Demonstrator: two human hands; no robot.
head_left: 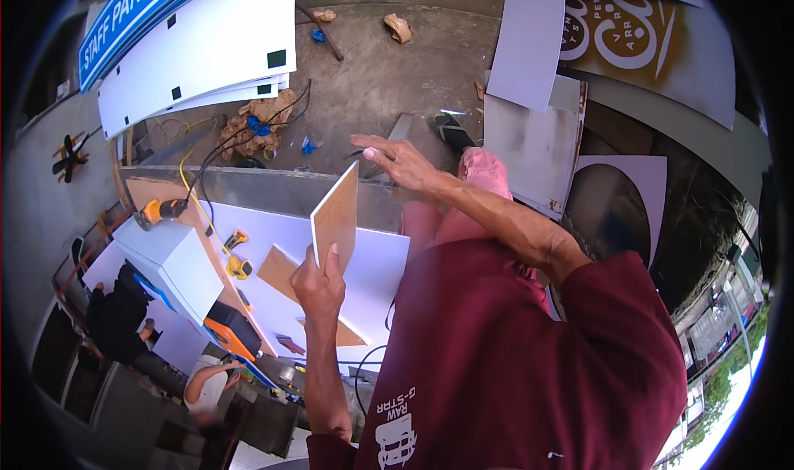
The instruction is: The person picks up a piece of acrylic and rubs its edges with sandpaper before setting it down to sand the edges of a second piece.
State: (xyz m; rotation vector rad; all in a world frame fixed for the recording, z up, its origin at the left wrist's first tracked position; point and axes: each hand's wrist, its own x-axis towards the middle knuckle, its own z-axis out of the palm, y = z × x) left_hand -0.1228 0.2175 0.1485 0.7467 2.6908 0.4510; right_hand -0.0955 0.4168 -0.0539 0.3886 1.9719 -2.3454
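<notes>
Board upright, long axis vertical; left hand grips bottom edge, right hand seemingly flat on top.

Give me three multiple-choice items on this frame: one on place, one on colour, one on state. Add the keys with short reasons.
1. Where does the left hand hold the board?
A) at its lower edge
B) at its top corner
C) nowhere, it hangs free

2. What colour is the STAFF sign?
A) red
B) blue with white letters
C) green

3. How does the board stand?
A) flat on the white sheet
B) held up on edge above the sheet
C) stacked under the sign

Key:
1 A: the left thumb and fingers clamp the board's bottom edge, while the right hand lays its outstretched fingers at the top corner.
2 B: the sign's face is blue and its lettering is white.
3 B: the board rises steeply between the two hands, with its thin edge showing.
</notes>
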